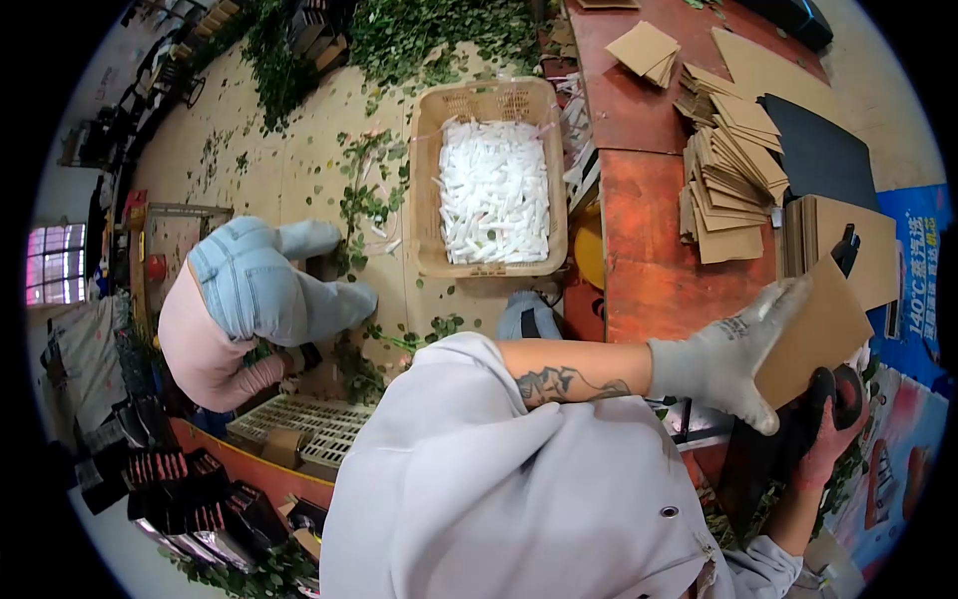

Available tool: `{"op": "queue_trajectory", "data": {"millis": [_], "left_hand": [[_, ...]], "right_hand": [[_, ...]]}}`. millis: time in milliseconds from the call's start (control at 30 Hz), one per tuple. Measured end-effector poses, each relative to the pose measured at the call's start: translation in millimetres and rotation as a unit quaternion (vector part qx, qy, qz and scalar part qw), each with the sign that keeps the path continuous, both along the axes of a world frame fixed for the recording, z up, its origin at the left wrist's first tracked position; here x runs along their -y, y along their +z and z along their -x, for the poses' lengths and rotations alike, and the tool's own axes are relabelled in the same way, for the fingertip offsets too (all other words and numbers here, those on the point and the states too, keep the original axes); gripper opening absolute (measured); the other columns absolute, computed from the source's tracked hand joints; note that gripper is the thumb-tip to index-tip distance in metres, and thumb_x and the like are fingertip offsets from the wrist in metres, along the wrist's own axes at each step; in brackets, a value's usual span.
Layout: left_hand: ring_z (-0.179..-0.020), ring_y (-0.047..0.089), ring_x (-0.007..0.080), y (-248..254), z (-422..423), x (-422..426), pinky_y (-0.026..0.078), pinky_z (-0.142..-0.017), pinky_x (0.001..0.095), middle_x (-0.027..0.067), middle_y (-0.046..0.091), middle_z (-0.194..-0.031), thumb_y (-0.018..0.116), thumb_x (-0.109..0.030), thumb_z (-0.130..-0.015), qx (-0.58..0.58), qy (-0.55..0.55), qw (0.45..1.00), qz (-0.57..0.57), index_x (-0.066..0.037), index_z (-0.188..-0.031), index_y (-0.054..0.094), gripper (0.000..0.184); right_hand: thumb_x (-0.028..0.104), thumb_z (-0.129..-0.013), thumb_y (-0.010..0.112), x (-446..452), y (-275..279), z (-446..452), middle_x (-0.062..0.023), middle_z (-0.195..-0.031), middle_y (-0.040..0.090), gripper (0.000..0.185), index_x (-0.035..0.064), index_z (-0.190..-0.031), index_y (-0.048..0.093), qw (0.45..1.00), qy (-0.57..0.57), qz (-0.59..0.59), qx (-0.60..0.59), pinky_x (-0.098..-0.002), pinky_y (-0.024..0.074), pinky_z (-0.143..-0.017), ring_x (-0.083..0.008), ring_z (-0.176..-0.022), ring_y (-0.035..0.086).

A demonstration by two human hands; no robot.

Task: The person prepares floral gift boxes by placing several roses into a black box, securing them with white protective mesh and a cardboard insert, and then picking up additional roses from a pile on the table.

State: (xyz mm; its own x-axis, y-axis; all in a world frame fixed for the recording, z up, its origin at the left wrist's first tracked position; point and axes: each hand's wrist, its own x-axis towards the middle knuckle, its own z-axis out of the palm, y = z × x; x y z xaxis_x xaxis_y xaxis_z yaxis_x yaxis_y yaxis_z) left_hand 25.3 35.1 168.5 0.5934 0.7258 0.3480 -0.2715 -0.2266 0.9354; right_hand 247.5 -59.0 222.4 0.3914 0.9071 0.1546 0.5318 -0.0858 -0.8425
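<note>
My left hand (723,364), in a light grey glove, reaches across to the right. Its thumb and fingers are around the near edge of a brown cardboard piece (820,324). My right hand (833,424), in a pink glove with black fingers, is curled at the lower right edge of that same piece, below and right of my left hand. A dark object under the hands is partly hidden. Just beyond them is an upright bundle of cardboard sheets (858,245), with a loose cardboard pile (733,185) on the red table (644,265).
A tan basket (421,190) of white pieces stands on the floor left of the table. Another person (264,285) bends over at the left, beside a slatted crate (324,424). Green leaves (439,30) lie across the floor. A blue printed sheet (923,280) is at the far right.
</note>
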Motion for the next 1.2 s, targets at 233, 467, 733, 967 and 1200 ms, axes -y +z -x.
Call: {"op": "queue_trajectory", "data": {"millis": [233, 467, 733, 967, 1200], "left_hand": [[-0.135, 0.018, 0.0405, -2, 9, -1, 0.020, -0.110, 0.0380, 0.0299, 0.018, -0.142, 0.076, -0.020, -0.058, -0.032, 0.013, 0.995, 0.093, 0.006, -0.141, -0.004, 0.119], [-0.134, 0.023, 0.0294, -4, 23, -3, 0.025, -0.107, 0.0344, 0.0219, 0.020, -0.143, 0.072, -0.015, -0.060, 0.106, -0.025, 0.992, 0.058, 0.004, -0.142, -0.004, 0.113], [-0.100, 0.052, 0.0182, -76, 99, -44, 0.047, -0.082, 0.0301, 0.0108, 0.049, -0.116, 0.075, -0.022, -0.071, 0.024, 0.195, 0.929, 0.315, -0.003, -0.136, 0.023, 0.085], [-0.102, 0.054, 0.0258, -148, 82, -170, 0.046, -0.087, 0.0321, 0.0190, 0.052, -0.113, 0.070, -0.021, -0.075, -0.192, 0.345, 0.895, 0.209, -0.002, -0.129, 0.033, 0.068], [-0.113, 0.051, 0.0258, -50, 57, -97, 0.041, -0.096, 0.0352, 0.0177, 0.053, -0.123, 0.062, -0.022, -0.076, -0.234, 0.061, 0.968, -0.060, 0.000, -0.129, 0.044, 0.060]], "right_hand": [[0.015, -0.086, 0.061, -19, 9, -4, -0.0137, -0.112, 0.052, 0.046, -0.0021, -0.124, 0.040, 0.981, 0.108, 0.144, -0.077, -0.0349, 0.0424, -0.089, -0.0207, -0.101, 0.053], [0.010, -0.085, 0.059, -30, -2, 23, -0.0076, -0.097, 0.059, 0.027, -0.0034, -0.108, 0.053, 0.998, 0.002, 0.021, -0.054, -0.0290, 0.0434, -0.082, -0.0161, -0.090, 0.057], [0.011, -0.084, 0.063, 53, 61, -52, -0.0093, -0.111, 0.054, 0.038, 0.0036, -0.119, 0.050, 0.967, 0.043, -0.067, -0.242, -0.0320, 0.0447, -0.082, -0.0199, -0.094, 0.055], [0.013, -0.078, 0.070, 116, 41, -61, -0.0099, -0.093, 0.058, 0.035, 0.0101, -0.109, 0.054, 0.936, 0.030, -0.046, -0.347, -0.0321, 0.0470, -0.064, -0.0203, -0.072, 0.056], [0.008, -0.075, 0.064, 182, 6, -56, -0.0088, -0.065, 0.054, 0.032, 0.0022, -0.105, 0.056, 0.838, -0.072, -0.023, -0.540, -0.0328, 0.0405, -0.044, -0.0216, -0.054, 0.052]]}}
